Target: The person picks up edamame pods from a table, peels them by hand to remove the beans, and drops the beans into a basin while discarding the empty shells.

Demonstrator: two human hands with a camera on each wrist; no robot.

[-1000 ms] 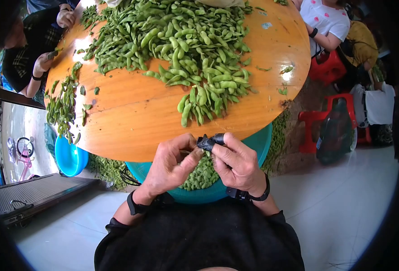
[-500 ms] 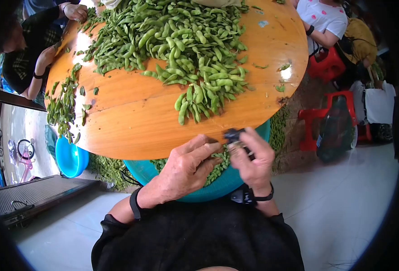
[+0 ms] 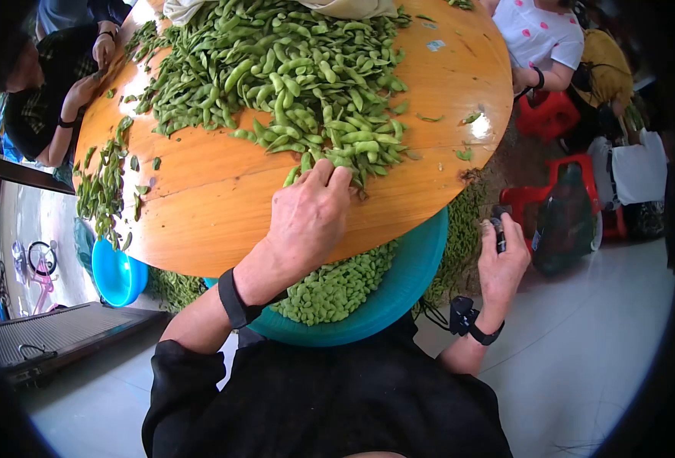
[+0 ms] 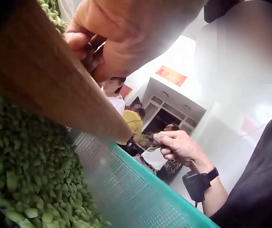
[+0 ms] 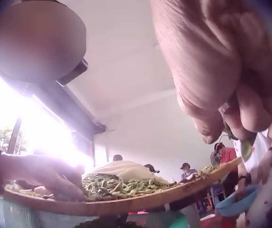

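My left hand (image 3: 307,217) reaches over the table edge and grips at the near end of a heap of green edamame pods (image 3: 352,137). Its fingers are curled downward and their tips are hidden behind the knuckles. Out to the right, past the basin, my right hand (image 3: 503,263) pinches a green pod (image 5: 246,150) between thumb and fingers. Black wrapping (image 3: 500,238) covers part of a finger on that hand. Below the table edge, between my arms, shelled green beans (image 3: 330,294) fill a teal perforated basin (image 3: 423,267).
The wooden round table (image 3: 200,206) bears a smaller row of pods (image 3: 102,183) at left. A blue basin (image 3: 116,276) stands on the floor there. Discarded pods (image 3: 459,237) pile under the table. Red stools (image 3: 524,200) and a dark bag (image 3: 565,225) are at right. People sit around.
My hands were together over the basin, then parted. The left has moved up to the pods on the table; the right has swung out to the right, away from the basin.
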